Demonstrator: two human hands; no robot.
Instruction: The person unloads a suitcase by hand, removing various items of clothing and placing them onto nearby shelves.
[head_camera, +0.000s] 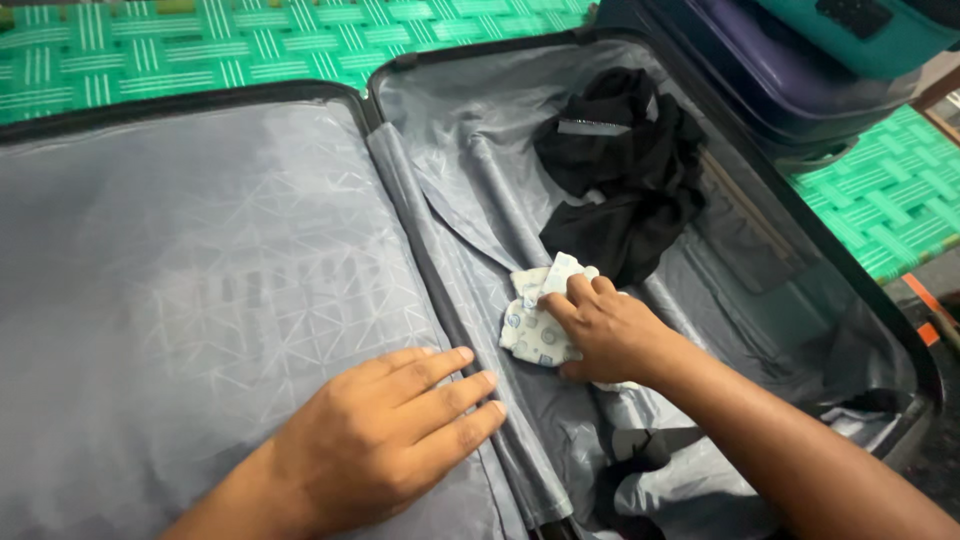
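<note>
Green matting is lying under an open suitcase (300, 95) where the right hand (605, 330) is pressing, fingers curled, on a pale cloth (535, 330) directly beneath it, left hand (390, 430) resting flat nearby.

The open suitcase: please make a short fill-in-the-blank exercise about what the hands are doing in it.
1. The right hand presses on a small patterned ____ cloth.
2. The left hand lies flat on the ____ zipped lining panel.
3. A crumpled ____ garment lies in the suitcase beyond the right hand.

Missing words: white; grey; black
</note>
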